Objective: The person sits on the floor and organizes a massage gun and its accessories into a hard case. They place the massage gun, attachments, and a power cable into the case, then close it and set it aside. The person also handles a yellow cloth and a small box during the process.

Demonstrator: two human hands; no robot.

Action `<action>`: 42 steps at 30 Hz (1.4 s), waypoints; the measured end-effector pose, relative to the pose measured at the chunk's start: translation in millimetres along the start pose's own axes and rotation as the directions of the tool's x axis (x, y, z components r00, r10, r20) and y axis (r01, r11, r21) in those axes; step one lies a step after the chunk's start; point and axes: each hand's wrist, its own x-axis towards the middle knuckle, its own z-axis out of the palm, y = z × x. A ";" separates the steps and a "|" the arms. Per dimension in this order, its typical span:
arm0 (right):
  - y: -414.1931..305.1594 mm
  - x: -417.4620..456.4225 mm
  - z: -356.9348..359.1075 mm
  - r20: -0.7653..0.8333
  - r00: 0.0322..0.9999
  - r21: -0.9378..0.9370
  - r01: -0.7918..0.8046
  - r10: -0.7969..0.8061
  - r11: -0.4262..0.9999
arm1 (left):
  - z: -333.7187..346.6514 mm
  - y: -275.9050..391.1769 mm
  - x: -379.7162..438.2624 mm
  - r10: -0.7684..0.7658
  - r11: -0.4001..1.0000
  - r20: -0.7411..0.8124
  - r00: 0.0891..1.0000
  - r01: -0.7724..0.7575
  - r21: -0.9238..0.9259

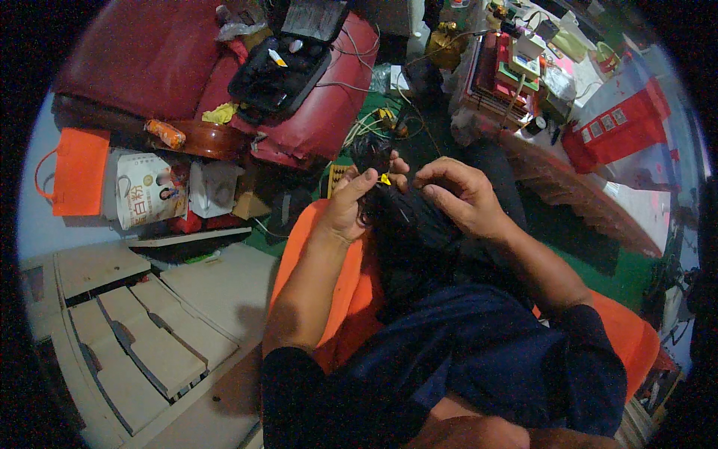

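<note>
My left hand (353, 196) grips a small yellow piece (384, 179) between thumb and fingers, above my lap. Dark, glossy material like a black plastic bag (372, 154) bunches up just beyond that hand, and more of it lies below over my legs. Close by on the right is my right hand (463, 193), its thumb and index finger curled near each other. Whether a thin thing sits between those fingertips cannot be made out. Both forearms are bare, and orange seat parts (305, 252) show beside them.
Ahead on the left, a red sofa (151, 56) bears an open black case (280, 78) and cables. A cluttered table (634, 207) stands at the right with books and a red-banded plastic bag. Beige drawers (140, 337) lie at lower left. Cables (364, 126) trail over the green floor.
</note>
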 end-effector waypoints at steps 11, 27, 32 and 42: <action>24.2 -3.5 37.7 0.057 0.976 0.252 -0.219 0.212 0.942 | 3.3 -1.7 9.0 0.208 0.976 -0.155 0.966 -0.215 -0.027; 25.9 27.0 31.0 -0.138 0.988 -0.348 0.018 -0.070 0.937 | 5.6 -8.3 9.6 0.324 0.945 -0.147 0.935 -0.311 0.105; 23.4 26.2 36.0 -0.069 0.984 -0.333 -0.178 0.164 0.926 | 2.3 -7.7 8.3 0.328 0.945 -0.146 0.933 -0.322 0.060; 28.7 91.6 53.0 0.011 0.999 -0.445 0.046 -0.046 0.895 | -17.6 -1.3 19.1 0.539 0.841 -0.373 0.755 -0.511 0.179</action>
